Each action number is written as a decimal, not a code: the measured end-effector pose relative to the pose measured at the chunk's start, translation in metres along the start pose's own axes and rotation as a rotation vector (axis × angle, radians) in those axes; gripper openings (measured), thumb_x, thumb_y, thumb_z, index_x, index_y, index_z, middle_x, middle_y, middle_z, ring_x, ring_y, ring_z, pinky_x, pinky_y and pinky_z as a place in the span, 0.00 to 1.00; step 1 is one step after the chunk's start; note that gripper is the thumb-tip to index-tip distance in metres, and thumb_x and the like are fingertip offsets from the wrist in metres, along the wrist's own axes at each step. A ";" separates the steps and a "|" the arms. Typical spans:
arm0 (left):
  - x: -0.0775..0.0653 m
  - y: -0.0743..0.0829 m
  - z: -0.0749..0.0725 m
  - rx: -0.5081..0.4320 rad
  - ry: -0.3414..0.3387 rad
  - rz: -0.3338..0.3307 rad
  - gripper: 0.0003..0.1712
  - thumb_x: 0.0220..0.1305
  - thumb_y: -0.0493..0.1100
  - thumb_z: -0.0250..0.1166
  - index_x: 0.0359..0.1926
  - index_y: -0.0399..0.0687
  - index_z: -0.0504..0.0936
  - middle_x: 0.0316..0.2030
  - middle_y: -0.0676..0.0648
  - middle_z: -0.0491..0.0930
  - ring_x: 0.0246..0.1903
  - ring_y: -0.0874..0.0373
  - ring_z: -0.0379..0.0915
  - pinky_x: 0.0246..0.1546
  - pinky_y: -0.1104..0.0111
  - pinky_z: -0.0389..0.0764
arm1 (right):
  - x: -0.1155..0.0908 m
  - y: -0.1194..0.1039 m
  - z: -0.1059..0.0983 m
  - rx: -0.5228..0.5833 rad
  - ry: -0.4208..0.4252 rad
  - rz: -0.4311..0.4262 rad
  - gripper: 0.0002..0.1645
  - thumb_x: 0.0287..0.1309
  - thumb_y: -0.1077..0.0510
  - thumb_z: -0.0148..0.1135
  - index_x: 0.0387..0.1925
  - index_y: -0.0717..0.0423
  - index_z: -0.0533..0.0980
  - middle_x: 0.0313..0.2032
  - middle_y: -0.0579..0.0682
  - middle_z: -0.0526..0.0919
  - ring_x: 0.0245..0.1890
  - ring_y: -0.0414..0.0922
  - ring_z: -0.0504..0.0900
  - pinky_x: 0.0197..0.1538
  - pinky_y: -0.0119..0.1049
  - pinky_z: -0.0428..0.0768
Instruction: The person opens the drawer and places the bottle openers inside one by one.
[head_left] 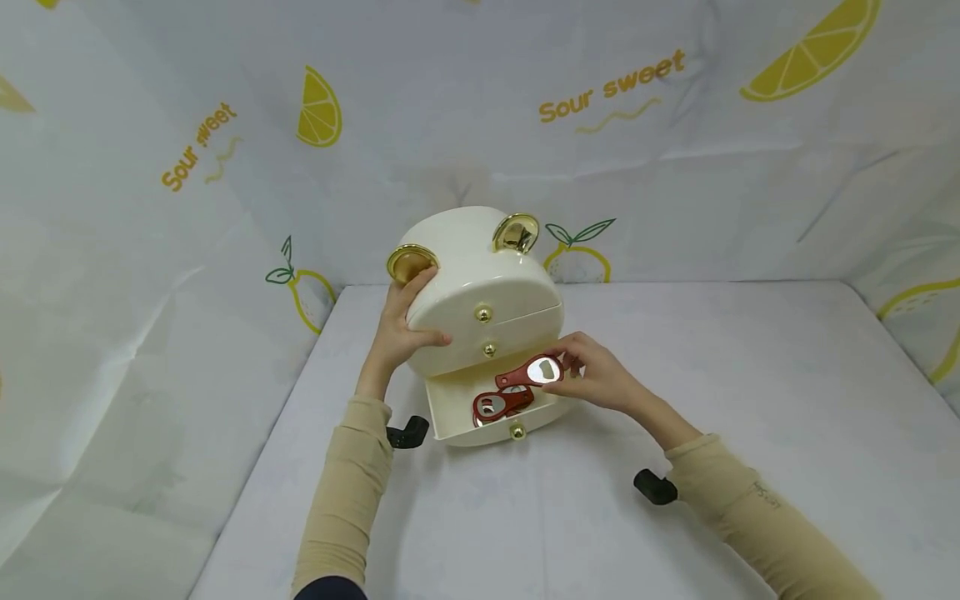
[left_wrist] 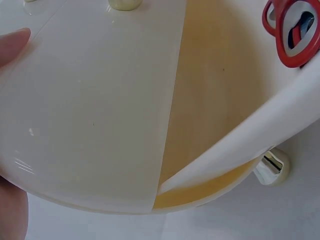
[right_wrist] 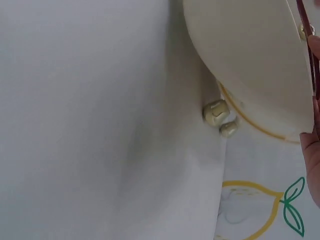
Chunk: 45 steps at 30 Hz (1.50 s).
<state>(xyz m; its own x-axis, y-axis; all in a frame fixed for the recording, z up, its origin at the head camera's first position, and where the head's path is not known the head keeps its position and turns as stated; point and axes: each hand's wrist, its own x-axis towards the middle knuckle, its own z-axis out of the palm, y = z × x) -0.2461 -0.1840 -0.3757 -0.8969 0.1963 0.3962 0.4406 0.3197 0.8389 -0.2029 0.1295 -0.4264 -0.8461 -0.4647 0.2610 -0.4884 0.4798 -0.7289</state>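
Note:
A cream, rounded storage box point(head_left: 465, 250) with gold ear-shaped pieces stands on the table, its bottom drawer point(head_left: 453, 400) pulled out. My left hand point(head_left: 401, 329) grips the box's left side, thumb on the front face and fingers up by the gold ear point(head_left: 411, 262). With fingers and thumb, my right hand point(head_left: 596, 375) pinches a red bottle opener point(head_left: 517, 376) with a shiny metal head, held over the drawer's right part. More red bottle openers point(head_left: 504, 406) lie inside the drawer, overlapping; one bottle opener point(left_wrist: 295, 50) also shows in the left wrist view.
Two upper drawers with gold knobs point(head_left: 483, 314) are closed. Small feet point(right_wrist: 216, 112) carry the box. A white sheet covers the table point(head_left: 712, 358), and a lemon-printed cloth point(head_left: 450, 100) hangs behind. Black camera mounts point(head_left: 408, 433) stick out from both wrists.

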 end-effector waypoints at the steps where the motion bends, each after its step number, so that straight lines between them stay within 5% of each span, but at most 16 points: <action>1: 0.000 0.000 0.000 -0.005 -0.001 -0.001 0.55 0.28 0.30 0.78 0.64 0.53 0.67 0.64 0.44 0.56 0.54 0.49 0.61 0.51 0.55 0.69 | 0.002 -0.002 0.003 -0.001 -0.017 0.001 0.27 0.41 0.55 0.75 0.46 0.56 0.77 0.39 0.52 0.74 0.33 0.40 0.71 0.33 0.28 0.74; 8: 0.000 0.004 -0.001 -0.029 -0.013 -0.010 0.55 0.29 0.27 0.76 0.65 0.48 0.65 0.66 0.42 0.54 0.56 0.48 0.59 0.51 0.55 0.68 | 0.016 -0.016 0.017 -0.070 -0.127 0.017 0.25 0.44 0.53 0.73 0.46 0.56 0.77 0.43 0.54 0.74 0.36 0.43 0.73 0.36 0.31 0.75; 15: -0.006 0.030 0.000 -0.005 -0.018 -0.030 0.53 0.31 0.27 0.75 0.64 0.43 0.64 0.64 0.38 0.55 0.55 0.47 0.60 0.52 0.56 0.68 | 0.026 -0.022 0.029 -0.213 -0.192 0.011 0.24 0.42 0.50 0.72 0.42 0.58 0.79 0.40 0.53 0.74 0.41 0.46 0.69 0.43 0.38 0.69; 27: -0.006 0.034 -0.002 -0.003 -0.007 -0.031 0.52 0.31 0.26 0.75 0.64 0.41 0.64 0.62 0.36 0.56 0.53 0.47 0.61 0.51 0.57 0.68 | 0.031 -0.023 0.035 -0.266 -0.271 0.050 0.29 0.40 0.54 0.73 0.46 0.62 0.78 0.41 0.56 0.75 0.37 0.45 0.73 0.41 0.37 0.74; 31: -0.006 0.031 -0.001 0.000 -0.012 -0.036 0.53 0.31 0.27 0.75 0.64 0.43 0.65 0.62 0.36 0.56 0.53 0.47 0.61 0.51 0.57 0.68 | 0.030 -0.023 0.035 -0.249 -0.268 0.072 0.30 0.44 0.54 0.72 0.50 0.63 0.76 0.44 0.57 0.74 0.39 0.46 0.75 0.43 0.38 0.75; 38: 0.001 -0.002 0.002 -0.009 0.001 -0.007 0.55 0.29 0.30 0.78 0.64 0.53 0.67 0.62 0.42 0.57 0.53 0.50 0.61 0.50 0.56 0.69 | 0.022 -0.026 0.031 -0.235 -0.235 0.023 0.24 0.54 0.54 0.65 0.51 0.62 0.75 0.46 0.57 0.76 0.42 0.50 0.79 0.44 0.41 0.78; 45: 0.004 -0.004 0.000 0.010 0.002 -0.004 0.55 0.28 0.30 0.78 0.64 0.53 0.67 0.62 0.42 0.57 0.54 0.50 0.60 0.50 0.57 0.68 | 0.004 -0.030 0.023 -0.168 -0.110 -0.061 0.17 0.57 0.54 0.63 0.47 0.57 0.78 0.42 0.52 0.80 0.41 0.44 0.77 0.44 0.40 0.77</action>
<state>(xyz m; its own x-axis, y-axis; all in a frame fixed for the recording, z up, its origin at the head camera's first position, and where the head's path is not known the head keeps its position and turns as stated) -0.2514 -0.1849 -0.3778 -0.8987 0.1932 0.3937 0.4374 0.3301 0.8365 -0.1868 0.0962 -0.4186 -0.7901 -0.5707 0.2238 -0.5742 0.5613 -0.5960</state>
